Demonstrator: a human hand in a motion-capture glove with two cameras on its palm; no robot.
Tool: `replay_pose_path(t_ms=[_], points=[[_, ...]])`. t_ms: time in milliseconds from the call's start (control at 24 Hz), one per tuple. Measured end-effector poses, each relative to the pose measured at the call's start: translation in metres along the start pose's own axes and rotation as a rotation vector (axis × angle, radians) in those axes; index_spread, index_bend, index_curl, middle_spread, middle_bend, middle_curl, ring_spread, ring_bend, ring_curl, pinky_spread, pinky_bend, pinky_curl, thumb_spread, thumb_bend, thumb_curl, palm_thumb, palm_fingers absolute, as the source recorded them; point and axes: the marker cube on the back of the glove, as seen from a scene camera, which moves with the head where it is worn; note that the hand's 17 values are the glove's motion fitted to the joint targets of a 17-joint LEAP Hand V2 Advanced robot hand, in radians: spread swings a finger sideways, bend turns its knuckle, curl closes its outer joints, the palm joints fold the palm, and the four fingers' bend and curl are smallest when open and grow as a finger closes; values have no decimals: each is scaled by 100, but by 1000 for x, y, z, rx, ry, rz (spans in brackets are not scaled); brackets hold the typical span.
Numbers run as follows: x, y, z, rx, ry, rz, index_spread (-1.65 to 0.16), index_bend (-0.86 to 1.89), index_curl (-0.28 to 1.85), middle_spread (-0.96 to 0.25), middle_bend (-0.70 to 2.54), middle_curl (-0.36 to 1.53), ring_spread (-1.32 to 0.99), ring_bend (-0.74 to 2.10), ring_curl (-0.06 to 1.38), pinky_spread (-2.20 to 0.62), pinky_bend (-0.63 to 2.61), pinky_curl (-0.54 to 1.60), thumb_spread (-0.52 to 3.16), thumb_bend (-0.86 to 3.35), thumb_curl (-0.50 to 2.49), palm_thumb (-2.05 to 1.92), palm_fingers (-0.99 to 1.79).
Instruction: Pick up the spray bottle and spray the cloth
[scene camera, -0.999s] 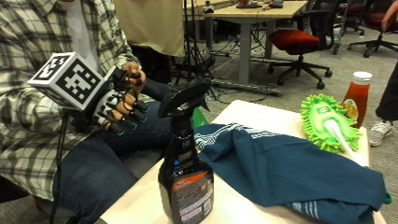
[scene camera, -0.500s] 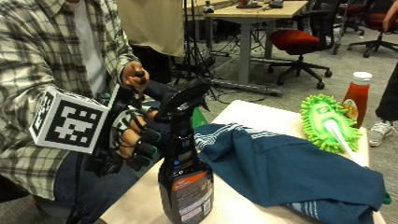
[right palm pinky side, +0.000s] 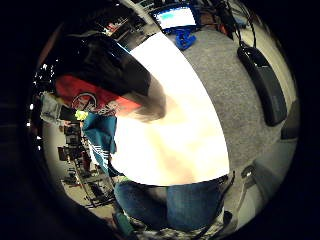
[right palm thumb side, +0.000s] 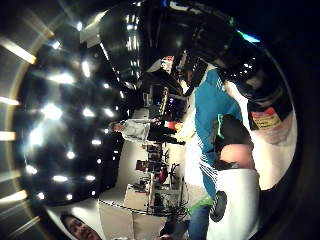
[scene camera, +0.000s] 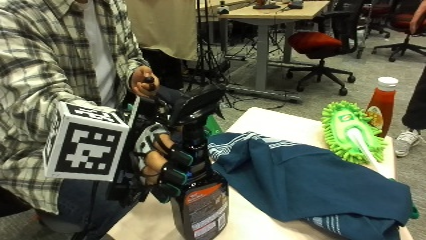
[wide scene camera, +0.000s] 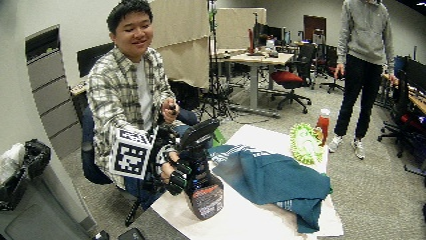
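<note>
A black spray bottle (scene camera: 200, 205) with an orange label stands on the white table (scene camera: 266, 122) near its front corner, its trigger head (scene camera: 198, 106) pointing toward the cloth. My gloved right hand (scene camera: 163, 165) grips the bottle's neck just under the trigger, fingers curled round it. In the wide outside view the hand (wide scene camera: 174, 172) and bottle (wide scene camera: 205, 195) stand the same way. A teal cloth (scene camera: 306, 185) lies crumpled beside the bottle and covers the table's middle. The little finger side palm view shows the bottle (right palm pinky side: 100, 90) close over the table (right palm pinky side: 175, 135).
A green fluffy duster (scene camera: 353, 132) lies at the table's far edge, with a ketchup bottle (scene camera: 381, 102) behind it. The person's bare left hand (scene camera: 142, 82) holds a small dark object above the gloved hand. Office chairs and desks stand beyond.
The gloved hand came down from chest height and forward to the bottle, and its fingers have curled round the neck. Bottle and cloth have not moved.
</note>
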Motion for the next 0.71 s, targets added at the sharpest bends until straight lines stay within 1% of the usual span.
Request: replay_pose_path(t_ms=[208, 375, 583, 708], points=[[0, -8, 9, 27, -27, 6, -23, 19, 34, 1, 19, 29, 2, 33, 28, 18, 21, 30, 112, 20, 44, 84, 31], [-4, -16, 23, 112, -62, -15, -24, 18, 35, 1, 22, 31, 1, 34, 29, 19, 17, 29, 114, 21, 45, 88, 37], [0, -10, 6, 67, -51, -12, -24, 16, 34, -3, 33, 36, -3, 38, 30, 18, 15, 27, 117, 22, 47, 93, 58], [1, -8, 3, 87, -41, -17, -24, 15, 34, -4, 35, 38, -5, 41, 32, 17, 15, 27, 117, 22, 47, 95, 61]])
